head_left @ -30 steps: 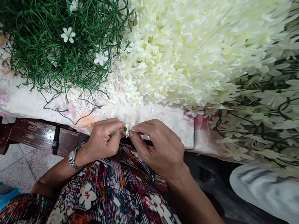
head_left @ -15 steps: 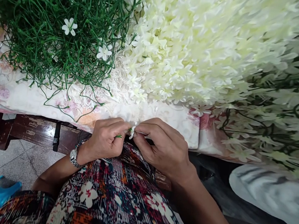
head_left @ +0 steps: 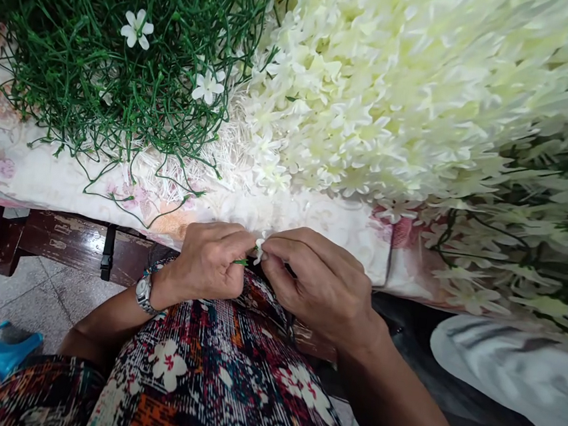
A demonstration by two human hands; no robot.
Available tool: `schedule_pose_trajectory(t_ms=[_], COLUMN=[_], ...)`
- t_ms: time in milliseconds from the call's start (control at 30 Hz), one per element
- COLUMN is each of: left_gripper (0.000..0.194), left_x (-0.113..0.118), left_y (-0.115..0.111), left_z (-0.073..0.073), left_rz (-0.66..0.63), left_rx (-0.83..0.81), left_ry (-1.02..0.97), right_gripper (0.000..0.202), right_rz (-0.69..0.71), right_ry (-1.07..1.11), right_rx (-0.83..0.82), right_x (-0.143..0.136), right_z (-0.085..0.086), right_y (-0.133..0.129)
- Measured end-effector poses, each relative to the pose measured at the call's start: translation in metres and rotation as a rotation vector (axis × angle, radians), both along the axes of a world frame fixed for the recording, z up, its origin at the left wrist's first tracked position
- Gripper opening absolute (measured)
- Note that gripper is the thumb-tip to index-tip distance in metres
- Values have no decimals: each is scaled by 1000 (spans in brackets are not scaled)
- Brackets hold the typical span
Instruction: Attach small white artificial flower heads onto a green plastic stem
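Closed in a fist, my left hand (head_left: 216, 260) grips a green plastic stem (head_left: 240, 262), most of it hidden by the fingers. My right hand (head_left: 315, 279) pinches a small white artificial flower piece (head_left: 259, 245) between thumb and forefinger, right against the left fingertips. Both hands are at the near edge of the cloth-covered table. Behind the left hand lies a tangled heap of green plastic stems (head_left: 125, 84). A large pile of pale yellow-white flower petals (head_left: 355, 99) spreads behind the right hand.
Thin white pieces (head_left: 168, 168) lie under the green heap on the floral cloth (head_left: 314, 216). Finished-looking white flowers on green stems (head_left: 527, 243) hang over the right edge. A white rounded object (head_left: 499, 374) is at lower right, a blue object (head_left: 2, 350) at lower left.
Both hands appear slightly further right and remain together at the white flower piece. The view has shifted a little. Nothing has been let go.
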State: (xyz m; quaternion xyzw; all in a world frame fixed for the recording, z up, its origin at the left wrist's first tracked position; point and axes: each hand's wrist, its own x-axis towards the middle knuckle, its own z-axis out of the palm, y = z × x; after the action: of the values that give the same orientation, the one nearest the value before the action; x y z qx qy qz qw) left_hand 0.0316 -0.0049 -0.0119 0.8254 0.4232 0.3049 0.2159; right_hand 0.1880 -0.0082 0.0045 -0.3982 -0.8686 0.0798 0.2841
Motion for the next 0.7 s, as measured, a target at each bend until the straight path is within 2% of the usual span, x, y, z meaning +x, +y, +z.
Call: schedule_pose_trajectory(t_ms=[400, 500, 600, 700], left_gripper=[13, 15, 17, 18], left_x=[3, 0, -6, -10], left_y=[2, 3, 3, 3], left_z=[1, 4, 10, 15], left_rz=[40, 20, -13, 9], left_rx=[17, -89, -278, -427], left_ry=[-21, -79, -260, -439], right_gripper=[16, 15, 16, 16], right_rz=[56, 57, 42, 39], right_ry=[-48, -15, 44, 104], right_rx=[-20, -34, -24, -7], right_x=[2, 3, 2, -1], right_z=[-3, -1, 4, 12], right_y=[2, 3, 5, 7])
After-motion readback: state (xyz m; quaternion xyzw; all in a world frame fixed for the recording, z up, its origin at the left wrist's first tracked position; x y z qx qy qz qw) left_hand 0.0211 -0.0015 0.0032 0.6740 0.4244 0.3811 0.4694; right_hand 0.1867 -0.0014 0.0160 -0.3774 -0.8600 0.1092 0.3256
